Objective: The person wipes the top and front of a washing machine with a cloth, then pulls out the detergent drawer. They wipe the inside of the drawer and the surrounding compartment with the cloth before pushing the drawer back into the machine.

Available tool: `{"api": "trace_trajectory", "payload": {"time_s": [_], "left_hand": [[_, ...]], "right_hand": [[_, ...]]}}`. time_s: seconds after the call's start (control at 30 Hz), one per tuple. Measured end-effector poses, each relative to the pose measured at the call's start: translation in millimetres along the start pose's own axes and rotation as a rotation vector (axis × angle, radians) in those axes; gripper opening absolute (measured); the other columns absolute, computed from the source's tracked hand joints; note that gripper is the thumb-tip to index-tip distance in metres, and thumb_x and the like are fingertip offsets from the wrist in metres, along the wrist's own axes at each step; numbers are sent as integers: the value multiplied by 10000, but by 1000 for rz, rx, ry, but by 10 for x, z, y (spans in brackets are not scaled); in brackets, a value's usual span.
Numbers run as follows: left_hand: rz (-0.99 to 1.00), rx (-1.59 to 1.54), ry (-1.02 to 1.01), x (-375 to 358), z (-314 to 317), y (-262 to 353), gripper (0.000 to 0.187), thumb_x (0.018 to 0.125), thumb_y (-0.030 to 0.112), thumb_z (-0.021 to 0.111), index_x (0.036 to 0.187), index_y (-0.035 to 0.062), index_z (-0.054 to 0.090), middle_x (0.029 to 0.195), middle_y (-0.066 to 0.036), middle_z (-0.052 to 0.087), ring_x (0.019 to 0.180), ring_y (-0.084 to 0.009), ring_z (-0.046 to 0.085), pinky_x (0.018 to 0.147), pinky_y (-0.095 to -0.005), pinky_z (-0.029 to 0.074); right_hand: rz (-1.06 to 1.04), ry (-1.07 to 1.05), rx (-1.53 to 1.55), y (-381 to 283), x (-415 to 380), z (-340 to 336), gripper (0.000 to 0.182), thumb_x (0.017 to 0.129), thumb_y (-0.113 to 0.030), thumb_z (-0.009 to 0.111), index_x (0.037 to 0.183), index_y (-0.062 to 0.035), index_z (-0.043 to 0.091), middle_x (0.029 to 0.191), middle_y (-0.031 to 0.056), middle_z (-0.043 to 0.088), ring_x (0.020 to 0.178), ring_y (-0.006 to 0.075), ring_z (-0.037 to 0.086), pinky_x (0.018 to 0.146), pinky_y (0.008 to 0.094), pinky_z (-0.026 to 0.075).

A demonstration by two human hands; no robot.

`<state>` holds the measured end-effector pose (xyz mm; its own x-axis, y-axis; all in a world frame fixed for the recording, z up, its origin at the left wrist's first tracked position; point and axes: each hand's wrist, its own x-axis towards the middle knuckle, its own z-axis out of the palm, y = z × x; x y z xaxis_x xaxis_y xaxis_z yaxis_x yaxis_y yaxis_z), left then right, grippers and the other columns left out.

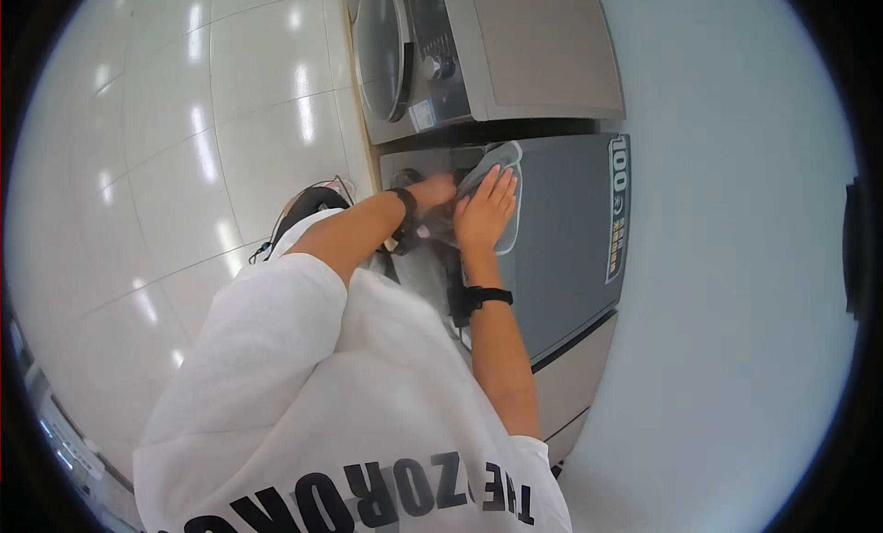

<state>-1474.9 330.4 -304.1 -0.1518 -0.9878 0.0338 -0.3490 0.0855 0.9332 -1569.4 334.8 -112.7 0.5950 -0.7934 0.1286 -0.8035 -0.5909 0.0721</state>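
My right hand [485,216] lies flat, fingers stretched out, on a grey object with a pale rim [508,152] at the front edge of a dark grey machine top [561,220]. Beside it, my left hand [436,192] reaches in at the machine's front. It is blurred, and its fingers are partly hidden behind the grey object, so I cannot make out whether it holds anything. Blurred, clear or shiny material [423,262] shows below my left hand. Both wrists wear black bands.
A washing machine [543,50] with a round door and a knob stands at the top. Pale floor tiles [166,165] lie on the left. A light wall [727,257] rises on the right. Part of a dark shoe [313,205] and a thin cable show near my left arm.
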Motion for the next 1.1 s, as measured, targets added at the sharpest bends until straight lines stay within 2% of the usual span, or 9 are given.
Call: {"api": "trace_trajectory", "payload": {"time_s": [0.07,0.17,0.4,0.57,0.73,0.83,1.0,1.03,1.1], "left_hand": [[-475,-1036,183,-70,91,143,303,803,-13,556,1080,-43,674,927,-192,697,831,-272,690,694,-372,539],[-374,-617,78,100,242,-165,304,843,-7,484,1099,-27,645,872,-114,664,737,-206,633,607,-328,475],[-477,-389,283,-185,-165,763,311,845,157,527,965,-73,697,1048,-324,658,1006,-448,636,879,-487,496],[-372,-210,465,-98,319,303,311,857,177,526,988,-48,698,1011,-296,677,985,-456,641,873,-485,498],[-703,-729,280,-367,-195,640,353,862,155,543,1119,-50,672,1106,-299,666,989,-428,671,876,-462,513],[-491,-234,223,-286,-1,347,345,889,133,518,1135,-64,660,1111,-293,669,1001,-386,682,852,-441,526],[-596,-765,276,-310,-8,199,348,887,112,482,1171,-41,612,896,-132,651,752,-279,634,651,-396,510],[-505,-896,342,-387,83,111,354,920,106,412,1184,117,646,804,6,594,594,-104,463,511,-247,381],[-661,-956,277,-573,-5,112,355,959,163,383,1214,141,630,809,25,578,605,-106,451,538,-243,384]], "right_hand": [[-70,7,-11,56,13,19,869,802,-180,669,1534,8,241,1558,285,267,1440,465,269,1147,558,271],[-111,15,30,72,-9,-57,871,792,-180,673,1533,2,251,1550,295,273,1431,477,274,1147,559,273],[-180,70,70,126,45,-53,833,753,-192,667,1501,-19,344,1529,288,324,1421,486,294,1141,570,284],[-245,53,31,149,-35,-10,827,771,-232,680,1497,-20,349,1527,286,329,1430,485,276,1146,571,277],[-268,-15,46,66,-47,15,815,794,-264,692,1495,-22,354,1522,248,356,1446,481,248,1152,573,270],[-232,-32,120,118,-101,69,793,795,-224,684,1483,2,361,1506,236,382,1457,455,246,1147,576,274],[-90,16,255,225,-571,185,694,846,-170,681,1442,30,388,1417,254,482,1337,454,426,1113,528,341],[66,-107,493,198,-721,247,617,867,-168,684,1391,44,439,1383,257,513,1255,442,506,1076,482,399],[42,11,497,90,-960,344,580,858,-167,692,1358,27,470,1340,250,541,1234,427,528,1040,484,432]]}}
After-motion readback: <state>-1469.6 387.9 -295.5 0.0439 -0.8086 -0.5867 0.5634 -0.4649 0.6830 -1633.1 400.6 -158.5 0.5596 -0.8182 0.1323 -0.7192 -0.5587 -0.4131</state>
